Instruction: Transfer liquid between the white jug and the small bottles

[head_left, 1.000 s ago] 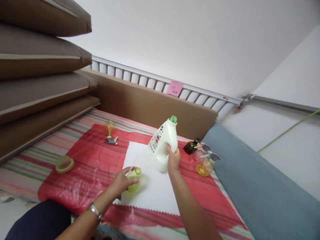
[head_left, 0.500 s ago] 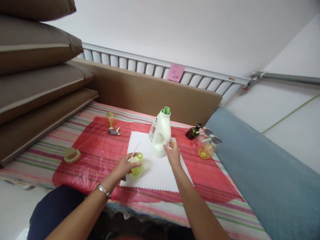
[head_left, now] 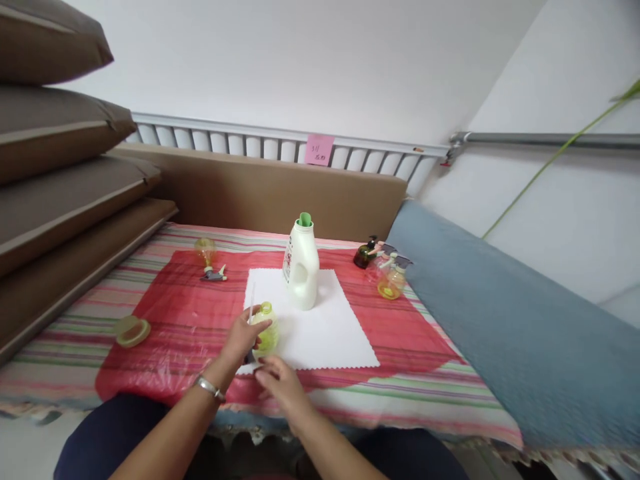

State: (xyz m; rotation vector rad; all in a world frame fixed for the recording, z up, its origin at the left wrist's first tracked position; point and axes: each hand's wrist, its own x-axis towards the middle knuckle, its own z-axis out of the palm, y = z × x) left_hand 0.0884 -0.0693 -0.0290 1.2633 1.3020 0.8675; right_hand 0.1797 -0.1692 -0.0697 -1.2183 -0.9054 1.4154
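Observation:
My left hand is closed around a small translucent yellow-green bottle, upright and uncapped, near the front left of a white sheet. A thin clear tube rises beside its neck. Below the same hand shows a dark sprayer head, partly hidden by the fingers. Close to the bottle's base is my right hand, fingers bent and apart; contact with the sprayer head cannot be made out. Farther back on the sheet stands a large white detergent jug with a green spout.
White scalloped sheet lies over red plastic on a striped cloth. A spray bottle stands upside down at left, near a round yellowish lid. Several bottles, one a dark pump bottle, stand at right. Brown cushions are stacked at left.
My right hand has left the jug's side and come forward and left to the bottle's base. The left hand keeps hold of the bottle. The camera view has shifted.

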